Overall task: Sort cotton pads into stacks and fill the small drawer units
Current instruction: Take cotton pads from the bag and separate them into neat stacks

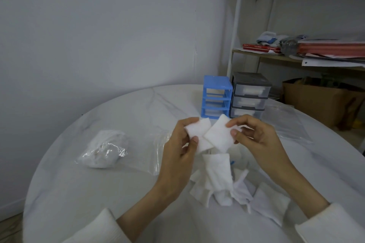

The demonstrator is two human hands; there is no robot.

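Above the table my left hand (180,149) pinches a small stack of white square cotton pads (198,131) between thumb and fingers. My right hand (254,136) pinches another white cotton pad (218,135), whose edge overlaps the left stack. Below the hands lies a loose pile of cotton pads (219,175) on the white round table (98,193). A blue drawer unit (216,96) stands at the far side with its upper slots without drawers. Beside it on the right is a grey drawer unit (249,94) with white pads visible in its clear drawers.
A clear plastic bag of white pads (104,149) lies on the left of the table. An empty clear bag (286,120) lies at the right. A shelf (296,59) with books and papers and a cardboard box (320,98) stand behind the table on the right.
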